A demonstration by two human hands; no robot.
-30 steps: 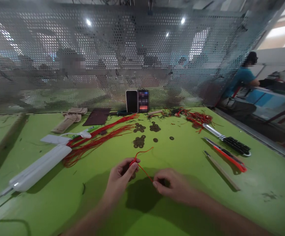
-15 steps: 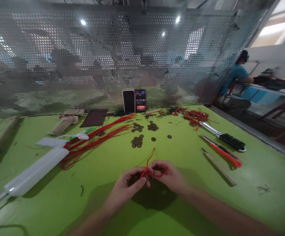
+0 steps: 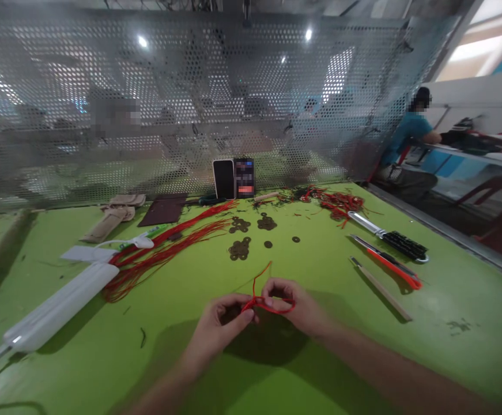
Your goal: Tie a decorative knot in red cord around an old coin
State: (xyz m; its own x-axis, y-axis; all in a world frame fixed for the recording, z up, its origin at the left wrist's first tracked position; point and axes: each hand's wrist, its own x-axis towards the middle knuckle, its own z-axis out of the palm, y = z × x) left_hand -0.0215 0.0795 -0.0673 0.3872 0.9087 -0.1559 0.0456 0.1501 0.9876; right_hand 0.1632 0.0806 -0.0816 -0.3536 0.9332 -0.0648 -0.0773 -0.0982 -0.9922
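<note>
A thin red cord (image 3: 272,309) is pinched between my two hands above the green table. My left hand (image 3: 223,327) grips it between thumb and fingers. Close beside it on the right, my right hand (image 3: 294,306) pinches the cord too, with a loop lying over its fingers. One loose end sticks up from between the hands and points away from me. Whether a coin is tied into the cord I cannot make out. Beyond the hands lie small heaps of dark round coins with holes (image 3: 239,249) and two single coins (image 3: 268,244).
Red cords (image 3: 168,248) and a white power strip (image 3: 63,308) lie left. At right are a brush (image 3: 404,246), a red-handled cutter (image 3: 395,267) and a wooden-handled tool (image 3: 382,291). Two phones (image 3: 223,180) lean on the perforated screen. A red cord pile (image 3: 341,204) lies at back right.
The view has shifted slightly. The cord's loop at my right hand has become flatter and longer, and its loose end now bends differently. Both hands keep their hold.
</note>
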